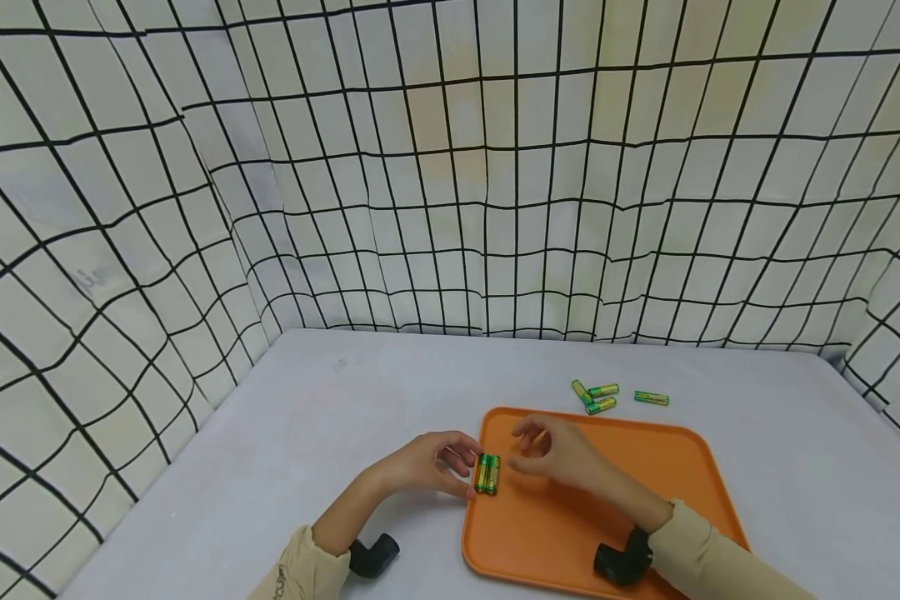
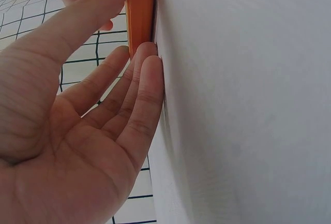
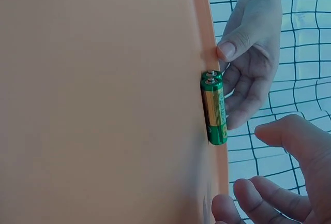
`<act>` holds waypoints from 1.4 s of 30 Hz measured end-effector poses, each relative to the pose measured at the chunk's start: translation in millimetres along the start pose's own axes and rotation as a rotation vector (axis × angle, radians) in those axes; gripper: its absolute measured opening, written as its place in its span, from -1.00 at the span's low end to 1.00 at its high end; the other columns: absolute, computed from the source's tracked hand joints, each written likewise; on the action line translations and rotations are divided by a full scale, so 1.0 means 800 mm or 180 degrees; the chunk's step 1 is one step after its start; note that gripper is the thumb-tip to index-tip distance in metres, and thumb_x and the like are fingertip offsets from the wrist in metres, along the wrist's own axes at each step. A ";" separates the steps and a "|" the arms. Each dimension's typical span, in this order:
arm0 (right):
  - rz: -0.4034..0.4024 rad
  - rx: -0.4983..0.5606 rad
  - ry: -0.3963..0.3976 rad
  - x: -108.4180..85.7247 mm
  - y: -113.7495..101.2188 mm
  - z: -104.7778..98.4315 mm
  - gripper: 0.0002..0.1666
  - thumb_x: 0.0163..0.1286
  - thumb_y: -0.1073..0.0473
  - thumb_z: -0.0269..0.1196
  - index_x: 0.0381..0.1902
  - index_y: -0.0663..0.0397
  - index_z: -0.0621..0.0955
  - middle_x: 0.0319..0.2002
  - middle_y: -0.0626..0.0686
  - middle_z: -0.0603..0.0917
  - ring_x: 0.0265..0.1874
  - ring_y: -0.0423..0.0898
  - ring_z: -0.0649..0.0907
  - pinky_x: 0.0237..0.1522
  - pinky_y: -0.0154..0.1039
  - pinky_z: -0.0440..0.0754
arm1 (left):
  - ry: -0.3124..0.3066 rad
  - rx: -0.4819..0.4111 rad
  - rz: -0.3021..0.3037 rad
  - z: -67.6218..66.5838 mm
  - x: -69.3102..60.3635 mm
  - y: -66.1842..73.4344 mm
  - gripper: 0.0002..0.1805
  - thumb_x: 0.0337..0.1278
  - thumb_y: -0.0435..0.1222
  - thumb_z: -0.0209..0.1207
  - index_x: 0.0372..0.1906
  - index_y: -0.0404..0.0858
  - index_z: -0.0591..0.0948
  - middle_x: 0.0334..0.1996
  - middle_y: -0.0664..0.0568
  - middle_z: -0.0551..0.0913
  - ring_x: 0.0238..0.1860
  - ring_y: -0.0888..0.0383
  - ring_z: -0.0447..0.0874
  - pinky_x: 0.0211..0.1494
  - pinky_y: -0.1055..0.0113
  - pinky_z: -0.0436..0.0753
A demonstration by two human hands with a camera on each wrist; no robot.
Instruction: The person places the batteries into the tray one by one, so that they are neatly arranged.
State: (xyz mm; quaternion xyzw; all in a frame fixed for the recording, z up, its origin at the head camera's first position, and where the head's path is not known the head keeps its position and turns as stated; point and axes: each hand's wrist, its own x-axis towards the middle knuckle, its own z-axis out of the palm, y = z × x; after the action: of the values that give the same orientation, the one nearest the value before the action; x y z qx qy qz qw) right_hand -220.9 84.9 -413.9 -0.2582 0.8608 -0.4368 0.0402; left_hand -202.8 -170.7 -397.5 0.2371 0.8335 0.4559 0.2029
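Note:
Two green-and-gold batteries [image 1: 487,473] lie side by side near the left rim of an orange tray [image 1: 525,550]. In the right wrist view the same batteries [image 3: 214,110] sit against that rim. My left hand [image 1: 431,462] is at the tray's left edge, fingers loosely bent, thumb and fingertips close to the rim; its palm [image 2: 88,146] shows nothing held. Over the tray, just right of the batteries, hovers my right hand [image 1: 558,450], its thumb and fingers apart with nothing between them. The right fingers [image 3: 282,198] stay clear of the batteries.
Beyond the tray's far edge, several loose batteries [image 1: 602,405] lie in a cluster on the white table [image 1: 360,392]. One more battery [image 1: 652,398] lies to their right. Black netting [image 1: 495,208] over white sheeting surrounds the table's back and sides.

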 end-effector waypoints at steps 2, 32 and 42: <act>-0.0007 -0.0020 0.0061 0.000 0.003 -0.002 -0.55 0.17 0.07 0.46 -0.08 0.21 0.60 -0.35 -0.06 0.60 -0.42 -0.13 0.52 -0.36 -0.33 0.53 | 0.0009 0.0002 0.0003 0.000 0.000 0.000 -0.46 -0.03 -0.37 0.43 0.12 -0.31 0.55 -0.13 -0.01 0.60 -0.10 0.10 0.60 -0.09 0.45 0.57; 0.0180 0.0063 0.0581 -0.017 0.035 -0.052 -0.67 0.22 0.17 0.41 -0.13 0.25 0.63 -0.34 0.01 0.64 -0.37 -0.11 0.61 -0.37 -0.31 0.58 | 0.0022 -0.0106 0.0039 0.005 -0.002 -0.003 -0.47 -0.05 -0.38 0.44 0.10 -0.33 0.56 -0.14 -0.04 0.59 -0.11 0.08 0.60 -0.10 0.46 0.58; 0.0398 -0.0020 0.0912 -0.018 0.046 -0.071 -0.66 0.26 0.13 0.39 -0.12 0.26 0.64 -0.30 0.05 0.64 -0.31 -0.08 0.60 -0.35 -0.31 0.57 | 0.0034 -0.0054 0.0027 0.003 0.001 -0.001 -0.46 -0.05 -0.38 0.45 0.10 -0.31 0.56 -0.14 -0.04 0.59 -0.11 0.10 0.60 -0.10 0.47 0.58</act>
State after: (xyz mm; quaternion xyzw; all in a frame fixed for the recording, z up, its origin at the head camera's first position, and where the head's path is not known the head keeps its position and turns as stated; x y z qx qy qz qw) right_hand -240.3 151.4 -410.0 -0.1392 0.8735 -0.4631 -0.0568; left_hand -202.2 -169.2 -399.5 0.2365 0.8297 0.4650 0.1984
